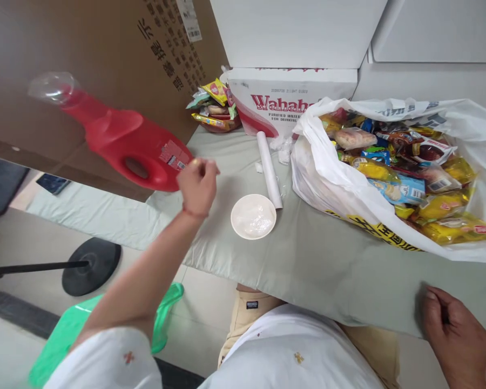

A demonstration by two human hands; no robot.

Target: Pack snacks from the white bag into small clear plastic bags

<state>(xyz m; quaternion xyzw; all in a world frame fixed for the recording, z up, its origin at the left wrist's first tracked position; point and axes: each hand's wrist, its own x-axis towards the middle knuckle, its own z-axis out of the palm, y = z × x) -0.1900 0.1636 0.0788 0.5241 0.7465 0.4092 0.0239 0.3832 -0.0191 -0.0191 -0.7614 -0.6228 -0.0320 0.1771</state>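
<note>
My left hand (197,186) is raised over the table's left part, its fingers curled together. What they hold, if anything, is hidden. Just behind it, a large red jug-like bottle (117,143) with a loop handle and a clear cap appears tilted to the left. I cannot tell whether the hand touches it. To the right of this hand sits a small white bowl (238,219) with something clear and shiny inside. A white roll (269,170) lies against the bowl's far right side. By the table's front edge, my right hand (457,329) is closed in a loose fist, with nothing visible in it.
A white plastic bag (319,167) full of packaged snacks takes up the table's right side. Behind stand a Wahaha water carton (287,97), a pile of snack packets (216,108) and a large brown cardboard box (117,54). A green stool (65,329) is at lower left.
</note>
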